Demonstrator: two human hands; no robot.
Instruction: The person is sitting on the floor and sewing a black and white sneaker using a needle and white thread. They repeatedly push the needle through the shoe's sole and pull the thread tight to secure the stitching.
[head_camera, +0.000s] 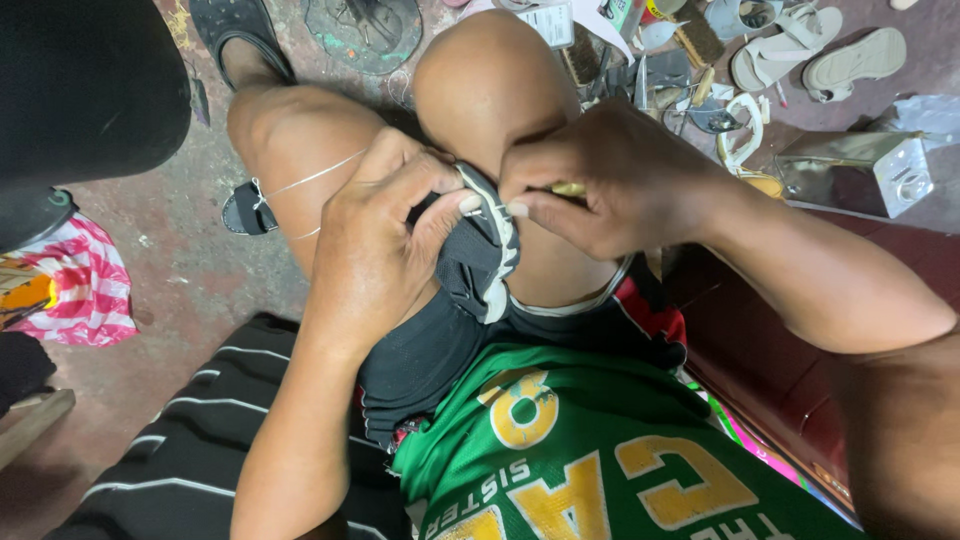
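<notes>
Dark shoe (480, 262) with white sole edge sitting between knees, centre frame. Left hand (375, 235) clamping it. Right hand (600, 180) pinching yellow-handled tool (567, 189). White thread (310, 180) trailing toward 9 o'clock. Shiny silver box (860, 170) lying at 2 o'clock.

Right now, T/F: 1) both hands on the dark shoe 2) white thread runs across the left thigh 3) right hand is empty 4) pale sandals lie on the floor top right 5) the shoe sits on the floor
1) True: left hand and right hand grip the dark shoe.
2) True: the white thread crosses it.
3) False: it pinches a thin yellowish tool.
4) True: pale sandals lie there.
5) False: it is held between the knees.
</notes>
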